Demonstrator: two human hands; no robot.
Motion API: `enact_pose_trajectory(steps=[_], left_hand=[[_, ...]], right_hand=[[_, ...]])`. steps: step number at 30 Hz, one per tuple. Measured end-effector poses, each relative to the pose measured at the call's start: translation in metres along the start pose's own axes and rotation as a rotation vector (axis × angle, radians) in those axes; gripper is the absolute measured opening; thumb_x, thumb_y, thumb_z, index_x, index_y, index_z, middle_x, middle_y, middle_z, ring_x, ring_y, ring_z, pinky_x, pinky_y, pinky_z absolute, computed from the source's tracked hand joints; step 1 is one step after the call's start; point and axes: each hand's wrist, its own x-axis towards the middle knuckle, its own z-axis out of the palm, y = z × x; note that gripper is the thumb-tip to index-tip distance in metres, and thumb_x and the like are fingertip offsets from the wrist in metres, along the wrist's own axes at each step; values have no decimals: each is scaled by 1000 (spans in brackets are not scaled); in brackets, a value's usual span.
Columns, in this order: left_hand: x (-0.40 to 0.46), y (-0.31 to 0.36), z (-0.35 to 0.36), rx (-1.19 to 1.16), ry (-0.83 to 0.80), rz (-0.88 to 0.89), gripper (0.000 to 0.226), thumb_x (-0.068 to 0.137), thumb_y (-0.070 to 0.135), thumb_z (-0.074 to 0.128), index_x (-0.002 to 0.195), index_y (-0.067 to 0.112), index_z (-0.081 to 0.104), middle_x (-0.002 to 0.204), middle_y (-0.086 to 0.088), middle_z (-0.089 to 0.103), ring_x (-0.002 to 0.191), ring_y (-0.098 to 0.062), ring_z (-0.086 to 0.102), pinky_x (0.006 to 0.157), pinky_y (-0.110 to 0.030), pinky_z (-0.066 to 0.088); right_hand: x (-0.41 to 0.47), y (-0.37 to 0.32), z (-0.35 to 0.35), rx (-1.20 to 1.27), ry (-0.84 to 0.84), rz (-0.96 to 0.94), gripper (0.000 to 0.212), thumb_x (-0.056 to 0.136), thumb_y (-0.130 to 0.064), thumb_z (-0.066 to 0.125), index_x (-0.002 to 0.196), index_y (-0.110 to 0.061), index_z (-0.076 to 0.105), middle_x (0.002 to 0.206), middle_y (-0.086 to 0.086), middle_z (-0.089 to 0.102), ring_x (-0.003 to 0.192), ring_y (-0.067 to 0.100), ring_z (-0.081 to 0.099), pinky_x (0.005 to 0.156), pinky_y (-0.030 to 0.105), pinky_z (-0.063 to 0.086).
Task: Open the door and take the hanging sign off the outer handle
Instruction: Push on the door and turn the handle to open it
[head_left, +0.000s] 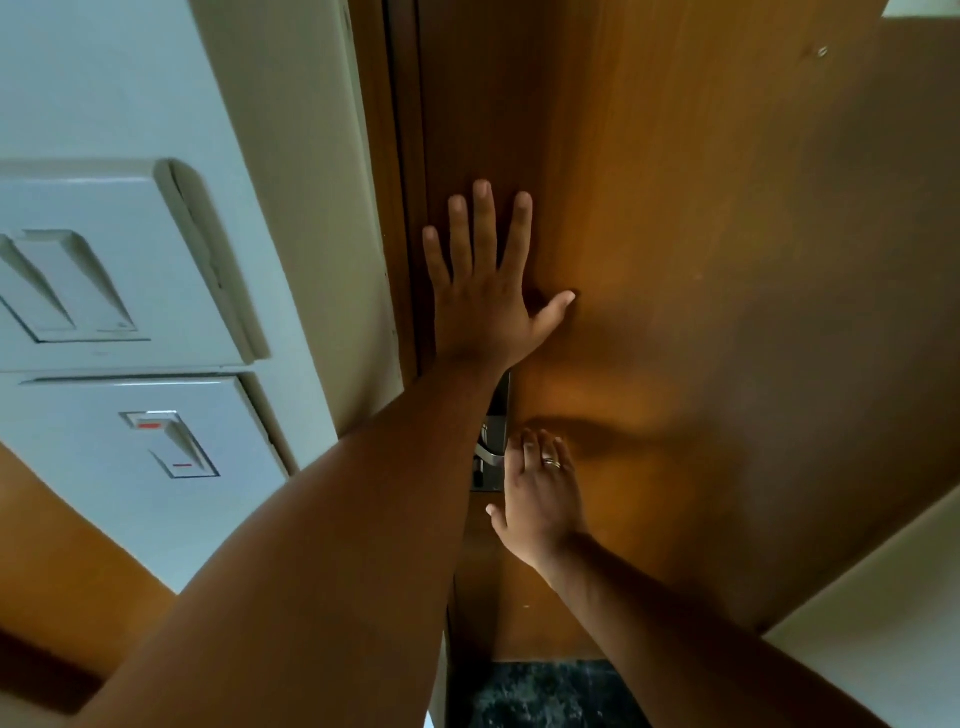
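Observation:
A brown wooden door (701, 234) fills the middle and right of the head view and sits shut against its frame. My left hand (488, 291) lies flat on the door near its left edge, fingers spread and pointing up. Below it my right hand (543, 493), with a ring on one finger, rests on the door just right of the metal lever handle (488, 457) and its lock plate, fingers extended. My left forearm covers part of the plate. No hanging sign is visible from this side.
A white wall (291, 156) stands left of the door frame and carries two switch plates (104, 270). Another white wall edge (883, 597) is at the lower right. Dark speckled floor (545, 691) shows at the foot of the door.

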Motion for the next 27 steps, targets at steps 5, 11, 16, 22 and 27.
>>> enact_pose_trajectory(steps=[5, 11, 16, 22, 27], left_hand=[[-2, -1, 3, -13, 27, 21, 102, 81, 81, 40, 155, 15, 20, 159, -25, 20, 147, -44, 13, 119, -58, 6], [-2, -2, 6, -19, 56, 30, 103, 81, 81, 40, 155, 14, 18, 160, -26, 18, 148, -45, 11, 120, -58, 7], [-2, -2, 11, -14, 68, 31, 104, 79, 82, 41, 155, 14, 17, 159, -26, 19, 147, -45, 11, 120, -57, 4], [-1, -1, 7, -10, 38, 22, 106, 79, 83, 41, 155, 14, 15, 160, -26, 17, 148, -44, 9, 120, -57, 4], [-4, -1, 9, -5, 20, 14, 106, 78, 83, 41, 155, 14, 18, 160, -25, 17, 148, -44, 8, 120, -58, 4]], right_hand=[[1, 1, 2, -32, -3, -7, 88, 73, -55, 75, 137, 0, 49, 138, 26, 53, 128, 41, 50, 112, 52, 33], [1, 4, 8, 19, 26, -7, 88, 74, -54, 74, 140, -3, 47, 139, 22, 54, 131, 39, 49, 114, 50, 30], [-6, -3, 20, 230, -44, 61, 96, 70, -63, 73, 142, -11, 35, 143, 13, 50, 134, 32, 44, 115, 45, 32], [-8, 0, 17, 273, -65, 38, 96, 72, -66, 69, 142, -14, 30, 144, 9, 47, 134, 28, 43, 115, 41, 31], [-7, 5, 10, 260, -109, 8, 90, 75, -66, 68, 141, -15, 33, 141, 8, 50, 129, 27, 48, 109, 39, 39]])
